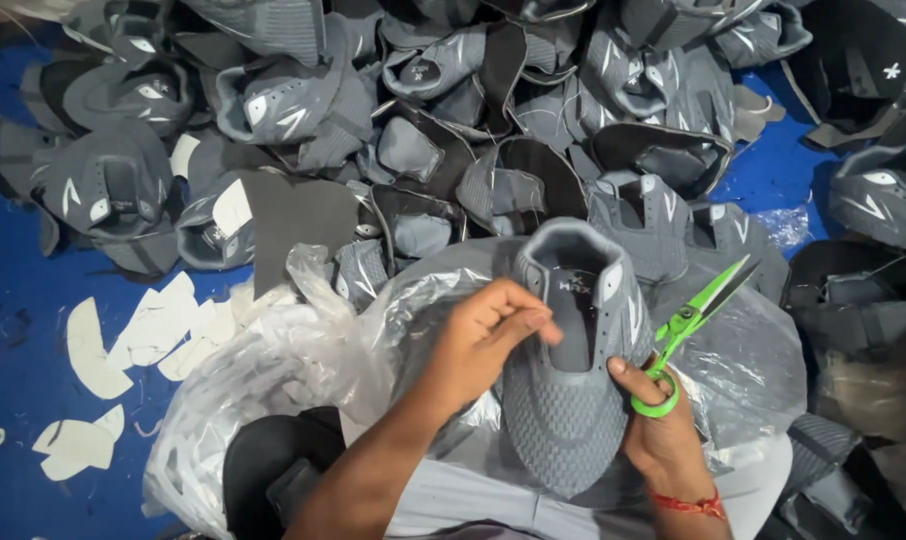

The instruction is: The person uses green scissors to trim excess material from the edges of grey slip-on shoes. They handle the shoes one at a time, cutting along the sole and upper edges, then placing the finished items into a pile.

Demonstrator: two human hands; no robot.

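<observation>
Grey shoe upper (573,400) was knit cloth, matt, with a coarse raised mesh over the toe and smoother white-printed panels near the collar; the heap of uppers (453,120) behind looked the same fabric with dark matt linings. Scissors (688,325) had glossy bright-green plastic handles, blades dark, finish hard to tell. Bag (303,350) under the work was thin, clear, crinkled glossy plastic; white scraps (98,345) looked flat and matt on the smooth blue floor (23,400).
</observation>
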